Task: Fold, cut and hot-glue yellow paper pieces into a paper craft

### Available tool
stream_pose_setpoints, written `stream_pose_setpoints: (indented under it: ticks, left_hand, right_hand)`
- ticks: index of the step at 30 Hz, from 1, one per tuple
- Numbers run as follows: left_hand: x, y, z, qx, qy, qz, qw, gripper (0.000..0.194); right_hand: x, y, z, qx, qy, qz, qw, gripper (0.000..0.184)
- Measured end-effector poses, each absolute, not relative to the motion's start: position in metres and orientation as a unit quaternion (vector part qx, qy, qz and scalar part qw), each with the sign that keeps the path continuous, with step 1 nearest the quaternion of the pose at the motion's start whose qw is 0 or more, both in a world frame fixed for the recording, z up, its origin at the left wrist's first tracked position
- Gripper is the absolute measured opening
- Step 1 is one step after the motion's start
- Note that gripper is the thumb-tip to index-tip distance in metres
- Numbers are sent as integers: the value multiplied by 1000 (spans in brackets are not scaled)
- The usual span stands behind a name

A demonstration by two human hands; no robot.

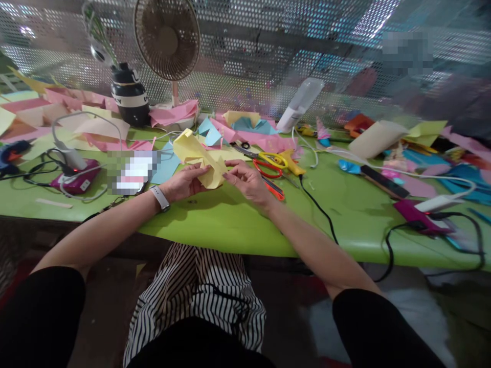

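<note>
Folded yellow paper (215, 177), one, between left hand (187, 182) and right hand (247, 181), pinched by both; could tear or crease askew, should either tug unevenly.

Dim light, perhaps through the perforated screen (245, 66); glare streaks its upper right; outer edges blur.
</note>
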State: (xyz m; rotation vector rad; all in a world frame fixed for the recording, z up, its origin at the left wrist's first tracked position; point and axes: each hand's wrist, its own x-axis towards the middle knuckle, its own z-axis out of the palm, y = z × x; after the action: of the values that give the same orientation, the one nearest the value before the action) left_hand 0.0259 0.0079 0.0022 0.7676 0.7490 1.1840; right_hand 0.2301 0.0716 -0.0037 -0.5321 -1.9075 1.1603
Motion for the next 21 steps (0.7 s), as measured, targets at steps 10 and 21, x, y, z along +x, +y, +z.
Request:
stream_pose_setpoints:
  ticks: [10, 21]
  left_hand:
    - [28, 5, 0, 380, 362, 515, 678, 14]
    - [29, 7, -2, 387, 363, 512, 676, 18]
  right_hand:
    - [229, 74, -5, -234, -790, 406, 394, 40]
    - [227, 75, -6, -265, -787, 409, 379, 43]
